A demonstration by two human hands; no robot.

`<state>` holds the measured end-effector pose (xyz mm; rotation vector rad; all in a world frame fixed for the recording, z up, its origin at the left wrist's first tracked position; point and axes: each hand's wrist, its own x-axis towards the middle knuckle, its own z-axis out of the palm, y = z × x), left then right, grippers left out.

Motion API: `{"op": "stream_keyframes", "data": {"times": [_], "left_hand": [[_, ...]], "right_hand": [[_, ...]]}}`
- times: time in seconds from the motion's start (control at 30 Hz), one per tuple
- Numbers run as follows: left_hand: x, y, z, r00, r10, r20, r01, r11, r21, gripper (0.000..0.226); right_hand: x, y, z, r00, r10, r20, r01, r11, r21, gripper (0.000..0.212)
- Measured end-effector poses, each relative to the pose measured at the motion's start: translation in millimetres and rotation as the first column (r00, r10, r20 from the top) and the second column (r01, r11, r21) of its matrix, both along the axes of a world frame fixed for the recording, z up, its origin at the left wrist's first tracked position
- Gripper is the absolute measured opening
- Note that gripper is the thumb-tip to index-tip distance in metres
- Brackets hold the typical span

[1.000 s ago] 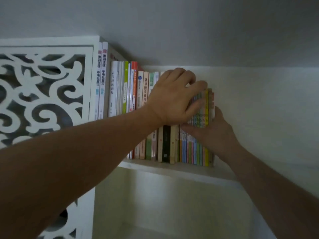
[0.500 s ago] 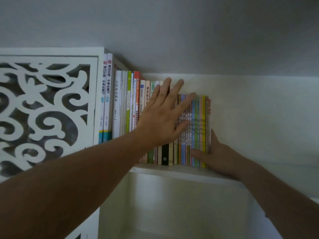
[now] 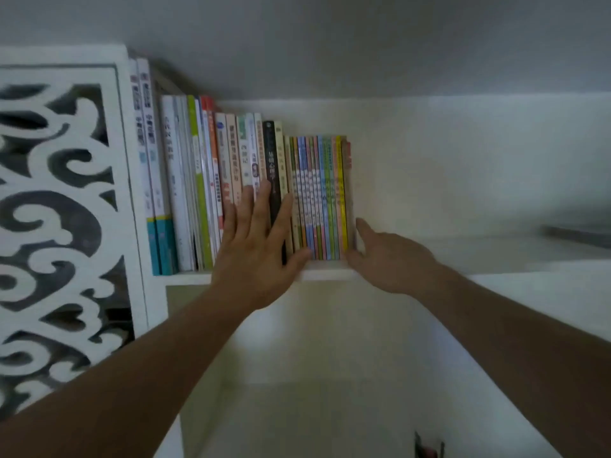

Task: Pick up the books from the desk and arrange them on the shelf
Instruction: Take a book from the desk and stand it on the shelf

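Left hand (image 3: 254,256) is pressing flat, fingers straight, against the row of books (image 3: 251,190); right hand (image 3: 393,259), fingers relaxed and gripping nothing, is bracing the row's free end. Nothing else is propping that end on the shelf (image 3: 327,275), so letting go risks the thin books toppling rightward.

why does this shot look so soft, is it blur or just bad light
Head view: both. The light is dim and flat, with a grey cast over the wall and shelf. Motion blur smears the carved white panel and the book spines, so the titles cannot be read. The left hand and right hand have soft edges. The wide lens tilts the books on the left.
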<state>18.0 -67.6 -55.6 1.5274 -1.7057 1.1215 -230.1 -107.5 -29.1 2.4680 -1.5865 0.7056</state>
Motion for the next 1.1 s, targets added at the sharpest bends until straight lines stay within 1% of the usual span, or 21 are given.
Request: {"op": "stream_keyframes", "data": {"times": [0.07, 0.13, 0.2, 0.23, 0.3, 0.33, 0.37, 0.4, 0.43, 0.5, 0.57, 0.67, 0.77, 0.83, 0.9, 0.93, 0.97, 1.0, 1.03, 1.07, 1.1], "left_hand": [[-2.2, 10.7, -20.6, 0.999, -0.025, -0.036, 0.026, 0.999, 0.031, 0.082], [-7.3, 25.0, -42.8, 0.994, -0.054, -0.093, 0.061, 0.995, 0.074, 0.079], [-21.1, 40.4, -70.5, 0.981, -0.100, -0.164, 0.117, 0.988, 0.098, 0.080], [-31.1, 50.2, -84.9, 0.967, -0.162, -0.197, 0.183, 0.978, 0.097, 0.081], [-54.6, 69.3, -110.9, 0.884, -0.365, -0.292, 0.397, 0.916, 0.055, 0.074], [-67.6, 74.9, -123.6, 0.824, -0.453, -0.340, 0.495, 0.868, 0.043, 0.066], [-82.3, 77.3, -139.0, 0.776, -0.514, -0.365, 0.569, 0.821, 0.053, 0.057], [-99.8, 77.4, -156.7, 0.741, -0.556, -0.377, 0.623, 0.778, 0.078, 0.049], [-119.5, 74.0, -175.0, 0.710, -0.582, -0.396, 0.666, 0.738, 0.110, 0.041], [-163.4, 60.7, -216.5, 0.646, -0.590, -0.485, 0.738, 0.646, 0.195, 0.031], [-209.0, 43.8, -262.4, 0.609, -0.552, -0.570, 0.782, 0.540, 0.312, 0.027], [-271.4, 18.9, -340.0, 0.643, -0.378, -0.666, 0.766, 0.326, 0.554, 0.025], [-325.8, -3.5, -414.6, 0.727, -0.238, -0.644, 0.682, 0.141, 0.718, 0.035], [-359.0, -15.9, -461.5, 0.792, -0.142, -0.594, 0.602, 0.019, 0.798, 0.042], [-388.9, -24.5, -504.6, 0.799, -0.113, -0.590, 0.579, -0.118, 0.807, 0.055], [-401.1, -27.5, -528.1, 0.805, -0.120, -0.582, 0.561, -0.170, 0.811, 0.064], [-411.6, -30.0, -547.3, 0.833, -0.119, -0.540, 0.514, -0.194, 0.836, 0.073], [-421.1, -32.1, -562.6, 0.875, -0.127, -0.467, 0.444, -0.174, 0.879, 0.080], [-429.2, -33.9, -574.8, 0.906, -0.147, -0.397, 0.387, -0.096, 0.917, 0.084], [-434.2, -35.1, -586.4, 0.931, -0.151, -0.331, 0.331, -0.028, 0.943, 0.086], [-440.6, -34.9, -585.3, 0.955, -0.120, -0.271, 0.271, -0.015, 0.962, 0.086]], "right_hand": [[-3.7, 9.1, -18.2, 0.999, -0.034, -0.008, 0.032, 0.983, -0.181, 0.067], [-13.6, 14.6, -41.7, 0.998, -0.032, -0.048, 0.013, 0.934, -0.356, 0.064], [-32.1, 22.8, -64.9, 0.996, 0.004, -0.088, -0.038, 0.917, -0.397, 0.064], [-44.4, 27.9, -78.4, 0.995, 0.026, -0.101, -0.063, 0.922, -0.382, 0.068], [-75.8, 40.8, -109.3, 0.989, 0.117, -0.091, -0.142, 0.929, -0.342, 0.074], [-94.2, 48.8, -127.3, 0.984, 0.164, -0.073, -0.179, 0.933, -0.314, 0.071], [-113.1, 57.5, -149.4, 0.983, 0.175, -0.057, -0.184, 0.953, -0.243, 0.068], [-133.0, 66.0, -173.9, 0.987, 0.153, -0.040, -0.157, 0.980, -0.123, 0.067], [-153.6, 70.7, -200.2, 0.994, 0.106, -0.026, -0.106, 0.994, 0.016, 0.068], [-196.2, 71.6, -254.3, 1.000, -0.024, -0.009, 0.026, 0.970, 0.243, 0.069], [-236.9, 64.4, -305.0, 0.989, -0.146, 0.000, 0.136, 0.918, 0.373, 0.068], [-296.7, 44.6, -372.2, 0.951, -0.307, -0.030, 0.267, 0.769, 0.581, 0.064], [-360.4, 22.8, -442.2, 0.932, -0.332, -0.144, 0.328, 0.606, 0.725, 0.064], [-396.6, 8.2, -490.5, 0.939, -0.296, -0.175, 0.317, 0.543, 0.778, 0.066], [-424.8, -2.5, -534.7, 0.948, -0.276, -0.162, 0.288, 0.519, 0.804, 0.070], [-436.3, -5.0, -554.3, 0.952, -0.251, -0.177, 0.285, 0.512, 0.810, 0.079], [-446.1, -6.1, -572.0, 0.961, -0.162, -0.224, 0.276, 0.516, 0.811, 0.090], [-454.2, -5.2, -585.7, 0.957, -0.030, -0.289, 0.260, 0.528, 0.809, 0.096], [-461.0, -3.4, -598.8, 0.942, 0.080, -0.325, 0.231, 0.550, 0.803, 0.101], [-464.9, 0.6, -605.9, 0.935, 0.129, -0.331, 0.208, 0.557, 0.804, 0.108], [-467.7, 3.3, -613.2, 0.938, 0.141, -0.317, 0.185, 0.570, 0.801, 0.112]]}}
